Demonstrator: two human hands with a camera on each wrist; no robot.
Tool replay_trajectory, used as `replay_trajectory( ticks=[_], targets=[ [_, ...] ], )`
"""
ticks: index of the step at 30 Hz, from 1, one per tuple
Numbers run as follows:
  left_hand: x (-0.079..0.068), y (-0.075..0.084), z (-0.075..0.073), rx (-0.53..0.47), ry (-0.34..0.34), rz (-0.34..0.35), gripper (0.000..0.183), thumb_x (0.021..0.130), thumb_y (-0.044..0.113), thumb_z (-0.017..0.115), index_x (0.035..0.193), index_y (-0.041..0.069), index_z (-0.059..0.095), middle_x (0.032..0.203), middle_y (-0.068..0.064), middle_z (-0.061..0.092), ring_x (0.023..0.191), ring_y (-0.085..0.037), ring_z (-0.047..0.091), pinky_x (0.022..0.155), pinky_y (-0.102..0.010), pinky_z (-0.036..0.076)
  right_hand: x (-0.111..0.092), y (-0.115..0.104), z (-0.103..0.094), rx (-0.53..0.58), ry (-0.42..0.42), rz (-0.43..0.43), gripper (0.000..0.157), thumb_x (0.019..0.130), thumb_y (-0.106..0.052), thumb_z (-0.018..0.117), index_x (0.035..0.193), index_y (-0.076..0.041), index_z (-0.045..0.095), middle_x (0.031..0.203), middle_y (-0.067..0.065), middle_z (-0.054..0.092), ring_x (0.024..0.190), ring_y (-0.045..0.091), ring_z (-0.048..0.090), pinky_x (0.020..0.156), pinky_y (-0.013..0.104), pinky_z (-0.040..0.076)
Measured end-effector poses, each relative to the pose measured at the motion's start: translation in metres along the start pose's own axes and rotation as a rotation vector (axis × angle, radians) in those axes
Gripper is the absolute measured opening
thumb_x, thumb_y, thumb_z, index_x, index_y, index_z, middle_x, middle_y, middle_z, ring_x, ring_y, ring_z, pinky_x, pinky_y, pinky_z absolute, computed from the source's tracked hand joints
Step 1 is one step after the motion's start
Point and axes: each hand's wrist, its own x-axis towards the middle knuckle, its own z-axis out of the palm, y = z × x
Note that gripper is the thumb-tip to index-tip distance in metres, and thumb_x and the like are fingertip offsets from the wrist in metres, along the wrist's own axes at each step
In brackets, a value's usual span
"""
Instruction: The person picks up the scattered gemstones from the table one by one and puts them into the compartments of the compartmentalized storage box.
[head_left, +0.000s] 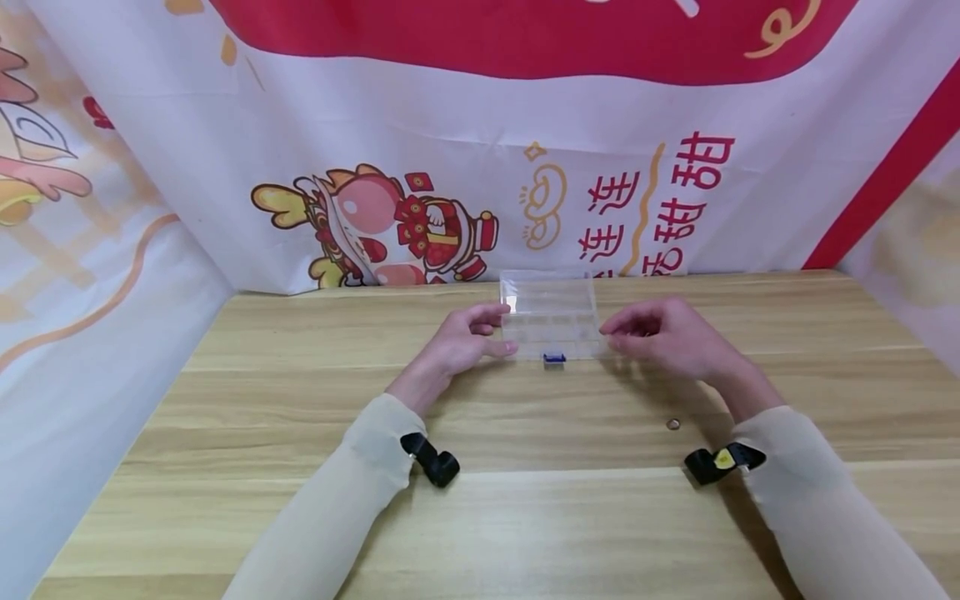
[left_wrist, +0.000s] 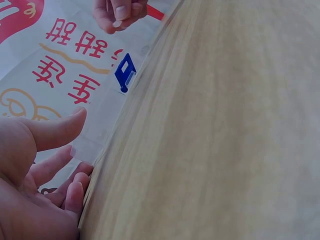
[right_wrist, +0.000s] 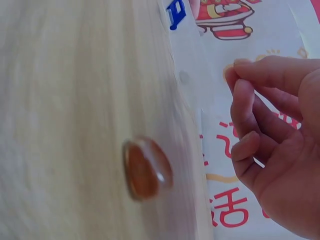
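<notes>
A clear plastic compartment box (head_left: 551, 333) stands at the back of the table, its transparent lid (head_left: 547, 292) raised. On its front is a blue latch (head_left: 554, 358). My left hand (head_left: 468, 337) is at the box's left side, thumb and fingers spread apart, fingertips resting against its edge. Beyond the box's right side, my right hand (head_left: 667, 337) pinches a small pale piece (left_wrist: 117, 23) between thumb and fingertip; its kind is too small to tell. A shiny amber-brown oval stone (right_wrist: 147, 169) lies on the table, nearer me than the right hand.
The wood-grain table (head_left: 525, 533) ends at a printed cloth (head_left: 450, 125) hanging right behind the box. Further cloth (head_left: 97, 333) hangs along the left side. A black wrist camera (head_left: 431, 460) is strapped to the left sleeve, another camera (head_left: 720, 462) to the right.
</notes>
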Motion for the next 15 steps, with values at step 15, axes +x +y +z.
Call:
replay_trajectory(
  ticks=[15],
  targets=[
    [0.001, 0.0, 0.0, 0.008, 0.004, 0.009, 0.059, 0.091, 0.015, 0.084, 0.145, 0.026, 0.064, 0.144, 0.0, 0.061, 0.131, -0.023, 0.05, 0.119, -0.043, 0.041, 0.003, -0.017, 0.016, 0.033, 0.121, 0.06, 0.026, 0.102, -0.022, 0.072, 0.124, -0.01, 0.078, 0.112, 0.011, 0.075, 0.093, 0.021, 0.061, 0.071, 0.025, 0.051]
  ],
)
